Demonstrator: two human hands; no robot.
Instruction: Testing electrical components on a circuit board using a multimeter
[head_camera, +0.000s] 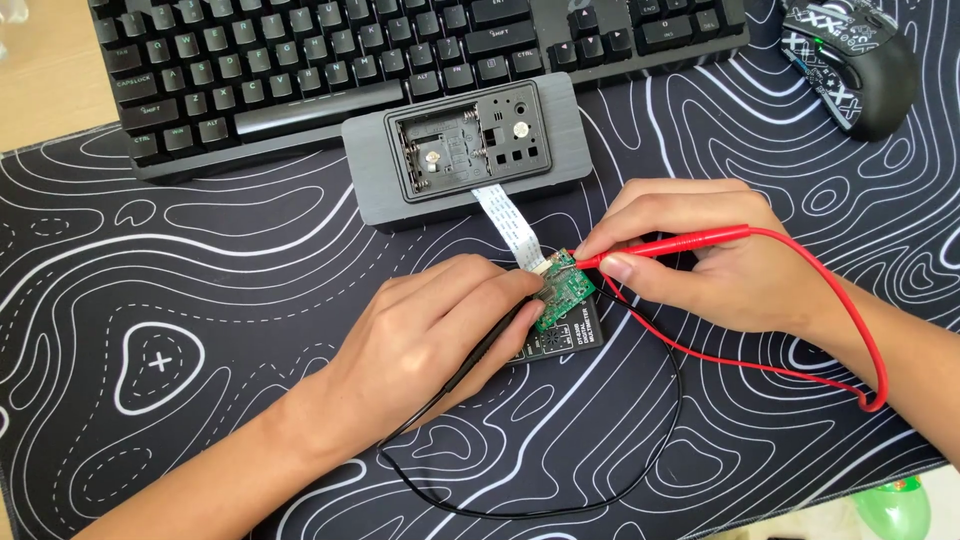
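My right hand (700, 262) pinches a red test probe (668, 246), its tip touching a small green circuit board (563, 290). My left hand (435, 325) grips a black test probe (490, 345) and rests against the left side of the same board. A white flat ribbon cable (510, 228) joins the board to a grey rectangular device (465, 150) whose back compartment lies open. Under the board sits a small black multimeter (585, 335), mostly hidden. The red lead (800, 370) and the black lead (560, 500) loop over the mat.
A black desk mat (200, 320) with white contour lines covers the desk. A black keyboard (350, 60) stands at the back, a patterned black mouse (850, 60) at the back right. A green object (893, 505) pokes in at the bottom right.
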